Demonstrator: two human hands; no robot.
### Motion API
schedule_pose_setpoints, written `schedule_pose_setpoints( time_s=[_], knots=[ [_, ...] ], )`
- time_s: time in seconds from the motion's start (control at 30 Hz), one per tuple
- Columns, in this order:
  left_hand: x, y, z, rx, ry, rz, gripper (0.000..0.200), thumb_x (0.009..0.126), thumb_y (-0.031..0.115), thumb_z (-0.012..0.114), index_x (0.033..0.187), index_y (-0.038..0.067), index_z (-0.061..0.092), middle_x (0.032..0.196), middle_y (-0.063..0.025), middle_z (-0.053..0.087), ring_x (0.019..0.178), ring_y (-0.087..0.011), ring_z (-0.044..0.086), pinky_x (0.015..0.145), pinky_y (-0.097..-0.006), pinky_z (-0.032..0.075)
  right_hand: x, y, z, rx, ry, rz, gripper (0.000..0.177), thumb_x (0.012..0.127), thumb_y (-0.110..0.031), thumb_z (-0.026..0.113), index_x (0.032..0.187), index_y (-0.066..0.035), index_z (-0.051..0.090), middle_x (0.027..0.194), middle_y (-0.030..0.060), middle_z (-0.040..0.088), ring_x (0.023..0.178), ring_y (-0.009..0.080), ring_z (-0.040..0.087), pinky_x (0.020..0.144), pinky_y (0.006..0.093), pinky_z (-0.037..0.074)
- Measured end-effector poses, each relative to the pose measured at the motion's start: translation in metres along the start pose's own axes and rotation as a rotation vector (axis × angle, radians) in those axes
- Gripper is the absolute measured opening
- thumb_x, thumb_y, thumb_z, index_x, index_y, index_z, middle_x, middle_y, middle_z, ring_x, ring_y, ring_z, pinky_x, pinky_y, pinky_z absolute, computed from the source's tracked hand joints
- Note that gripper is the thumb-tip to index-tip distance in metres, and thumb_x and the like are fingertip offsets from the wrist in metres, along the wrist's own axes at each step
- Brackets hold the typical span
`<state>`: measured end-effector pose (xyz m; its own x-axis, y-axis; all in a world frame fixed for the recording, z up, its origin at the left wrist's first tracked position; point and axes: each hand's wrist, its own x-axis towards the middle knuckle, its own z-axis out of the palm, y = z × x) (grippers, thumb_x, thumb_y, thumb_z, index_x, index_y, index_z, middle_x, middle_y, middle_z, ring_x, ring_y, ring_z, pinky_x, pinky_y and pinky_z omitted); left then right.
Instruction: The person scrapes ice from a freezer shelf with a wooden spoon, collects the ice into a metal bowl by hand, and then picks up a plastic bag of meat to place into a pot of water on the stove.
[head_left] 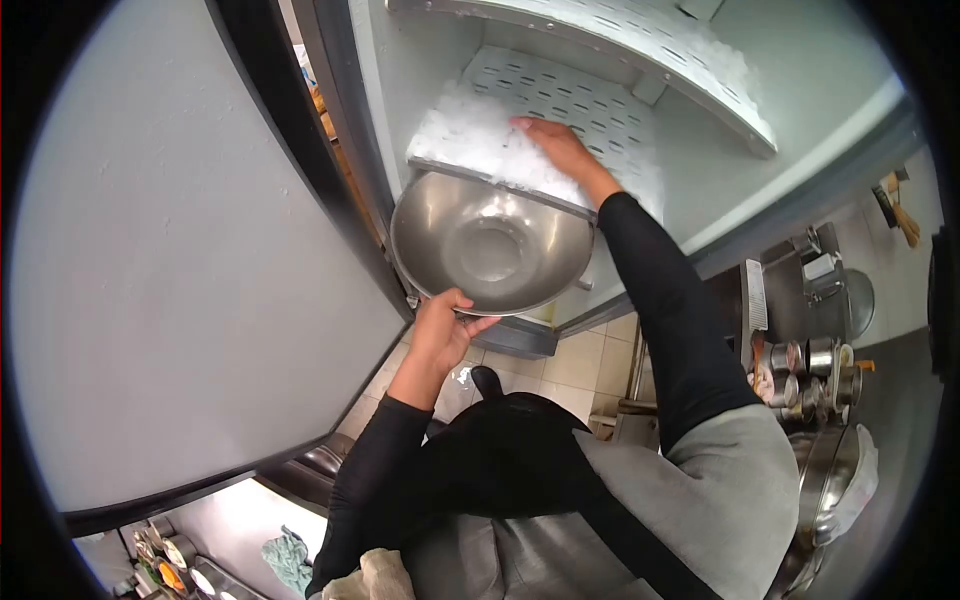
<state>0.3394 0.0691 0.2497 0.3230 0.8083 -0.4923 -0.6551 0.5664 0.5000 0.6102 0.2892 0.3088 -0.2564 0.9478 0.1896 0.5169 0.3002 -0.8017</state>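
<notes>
My left hand (pixel 443 335) grips the near rim of a wide stainless steel bowl (pixel 425 235), thumb over the edge and fingers beneath. No contents show in the bowl, which is held just under the front edge of a perforated metal shelf (pixel 570 90). White frost or loose ice (pixel 465 128) covers the left and front of that shelf. My right hand (pixel 560 148) rests at the frost with its fingers stretched to the left; nothing shows in its grasp, though the palm side is hidden.
A large grey freezer door (pixel 190 250) stands swung out on the left. Above, another frosted shelf (pixel 640 40) juts forward. To the right, a counter carries several metal pots (pixel 820 355). Tiled floor (pixel 575 365) lies below, and a green cloth (pixel 287 560) is at lower left.
</notes>
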Motion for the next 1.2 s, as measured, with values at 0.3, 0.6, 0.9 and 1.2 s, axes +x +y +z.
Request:
schedule_pose_setpoints(
  time_s=[0.3,0.6,0.9,1.2],
  knots=[
    [-0.038,0.011,-0.001,0.078,0.075,0.081,0.047,0.081,-0.004,0.048,0.127,-0.003,0.041,0.113,-0.0181,0.058,0.096,-0.033,0.064,0.075,-0.0478,0.063,-0.008,-0.022,0.012,0.005,0.179,-0.088,0.05,0.104,-0.041,0.042,0.133,-0.004,0.059,0.137,0.0151,0.058,0.129,0.0275,0.053,0.109,0.0334,0.039],
    [-0.03,0.004,-0.016,0.063,0.158,0.067,0.05,0.078,-0.003,0.05,0.128,-0.003,0.044,0.11,-0.0163,0.059,0.091,-0.0319,0.064,0.073,-0.0497,0.062,0.046,-0.036,0.082,0.301,-0.317,-0.085,0.039,0.103,-0.031,0.051,0.129,-0.005,0.063,0.133,0.0116,0.062,0.127,0.022,0.053,0.111,0.0321,0.036],
    [-0.036,0.016,-0.014,0.118,0.208,0.045,0.077,0.076,-0.004,0.05,0.146,0.007,0.02,0.129,-0.0202,0.045,0.102,-0.0361,0.061,0.068,-0.0512,0.063,0.192,0.016,0.048,-0.077,0.027,-0.076,0.052,0.102,-0.036,0.041,0.137,0.001,0.05,0.138,0.0227,0.054,0.127,0.0346,0.052,0.107,0.0391,0.039],
    [-0.028,0.024,-0.035,0.147,0.078,0.04,0.065,0.078,-0.004,0.05,0.14,-0.001,0.027,0.12,-0.024,0.055,0.094,-0.0379,0.066,0.067,-0.0505,0.064,0.01,-0.072,0.065,0.049,-0.509,-0.246,0.05,0.106,-0.037,0.04,0.143,-0.004,0.048,0.153,0.0124,0.042,0.139,0.026,0.042,0.115,0.0354,0.033]
  ],
)
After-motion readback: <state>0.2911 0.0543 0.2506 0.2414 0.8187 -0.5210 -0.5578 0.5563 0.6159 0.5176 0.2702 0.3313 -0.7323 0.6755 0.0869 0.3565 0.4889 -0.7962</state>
